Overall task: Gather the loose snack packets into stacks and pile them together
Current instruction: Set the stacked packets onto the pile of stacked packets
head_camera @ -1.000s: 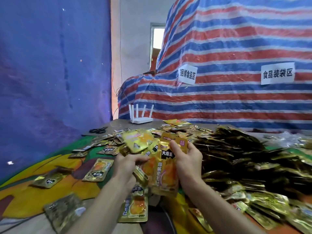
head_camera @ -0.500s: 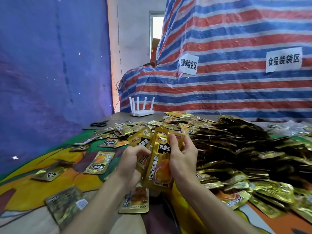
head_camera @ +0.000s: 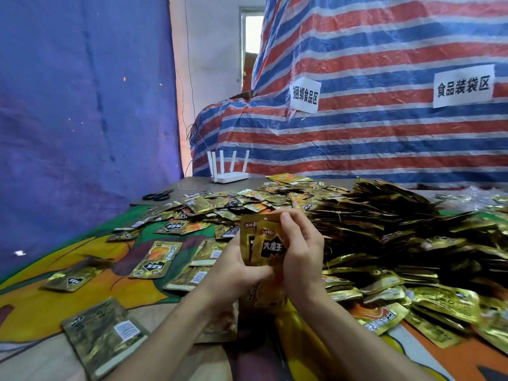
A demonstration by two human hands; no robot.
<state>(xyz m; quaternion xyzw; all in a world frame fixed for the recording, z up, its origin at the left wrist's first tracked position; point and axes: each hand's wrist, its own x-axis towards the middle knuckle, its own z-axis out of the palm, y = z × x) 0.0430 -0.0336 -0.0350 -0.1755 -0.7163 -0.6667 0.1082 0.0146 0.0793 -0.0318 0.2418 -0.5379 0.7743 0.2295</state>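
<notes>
Both hands hold a small upright stack of gold snack packets (head_camera: 265,244) above the table's near middle. My left hand (head_camera: 236,273) grips the stack from the left, thumb across its front. My right hand (head_camera: 298,251) wraps the stack's right edge, with a fingertip on the top corner. Loose gold packets (head_camera: 155,258) lie scattered flat on the colourful cloth to the left and behind. A big heap of stacked packets (head_camera: 390,224) fills the right side.
A white router (head_camera: 229,171) with several antennas stands at the table's far edge. Black scissors (head_camera: 158,195) lie at the far left. A blue sheet hangs at the left; a striped tarp (head_camera: 384,105) with two paper signs rises behind.
The fanned packets in my hands have been squared into one tighter stack. Both hands closed in around it, and the view tilted slightly up.
</notes>
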